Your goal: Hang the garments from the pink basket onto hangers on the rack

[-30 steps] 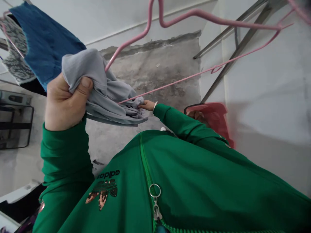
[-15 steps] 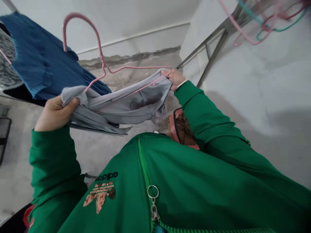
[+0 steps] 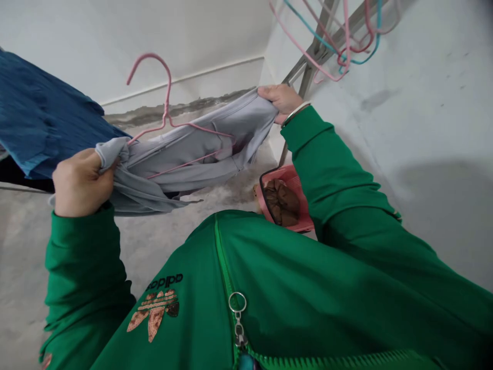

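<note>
My left hand [image 3: 82, 182] grips a bunched corner of a pale grey garment [image 3: 192, 159], and my right hand [image 3: 279, 100] pinches its far edge, so the cloth is stretched between them. A pink wire hanger [image 3: 167, 92] sits in the garment, with its hook standing out above the cloth and its lower bar showing through the opening. A green sleeve covers each of my arms, and a metal bangle circles my right wrist.
A blue garment [image 3: 34, 118] hangs at the upper left. Below my right arm stands a pink basket [image 3: 287, 203] holding brown items. A metal rack [image 3: 308, 67] with several coloured hangers [image 3: 346, 56] stands upper right, beside a white wall. Below lies a concrete floor [image 3: 57, 246].
My right hand has moved up and away from my left, pulling the grey garment wider over the pink hanger. The view has turned, bringing more of the pink basket into sight.
</note>
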Available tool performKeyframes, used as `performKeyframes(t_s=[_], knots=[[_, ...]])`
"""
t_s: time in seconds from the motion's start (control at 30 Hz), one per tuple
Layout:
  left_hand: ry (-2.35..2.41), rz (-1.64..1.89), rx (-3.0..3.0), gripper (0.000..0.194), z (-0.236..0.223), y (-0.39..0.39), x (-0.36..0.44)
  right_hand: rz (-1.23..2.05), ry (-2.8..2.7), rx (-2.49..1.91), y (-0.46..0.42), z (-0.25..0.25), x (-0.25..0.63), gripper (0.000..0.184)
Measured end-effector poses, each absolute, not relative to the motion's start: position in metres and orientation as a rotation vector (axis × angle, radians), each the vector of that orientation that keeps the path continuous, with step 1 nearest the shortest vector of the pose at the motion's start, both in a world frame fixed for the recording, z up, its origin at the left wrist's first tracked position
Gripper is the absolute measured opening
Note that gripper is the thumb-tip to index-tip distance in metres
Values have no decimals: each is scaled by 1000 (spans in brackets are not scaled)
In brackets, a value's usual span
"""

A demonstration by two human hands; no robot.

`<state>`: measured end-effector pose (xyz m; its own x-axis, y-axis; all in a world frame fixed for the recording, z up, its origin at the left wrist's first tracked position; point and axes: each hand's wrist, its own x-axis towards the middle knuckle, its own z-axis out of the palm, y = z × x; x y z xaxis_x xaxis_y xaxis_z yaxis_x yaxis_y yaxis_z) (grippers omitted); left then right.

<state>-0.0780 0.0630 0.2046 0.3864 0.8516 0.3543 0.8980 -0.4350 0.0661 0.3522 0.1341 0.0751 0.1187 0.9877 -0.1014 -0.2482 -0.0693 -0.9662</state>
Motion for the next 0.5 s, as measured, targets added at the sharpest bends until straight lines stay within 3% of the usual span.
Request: performKeyframes(t_s=[0.23,0.5], knots=[[-1823,-207,-2129,54,194,59,-40,1298,-778,-1132,118,96,324,33],[-2040,-307,-2027,45,169,96,-28,1414,-673,-1001,110,123,261,29]])
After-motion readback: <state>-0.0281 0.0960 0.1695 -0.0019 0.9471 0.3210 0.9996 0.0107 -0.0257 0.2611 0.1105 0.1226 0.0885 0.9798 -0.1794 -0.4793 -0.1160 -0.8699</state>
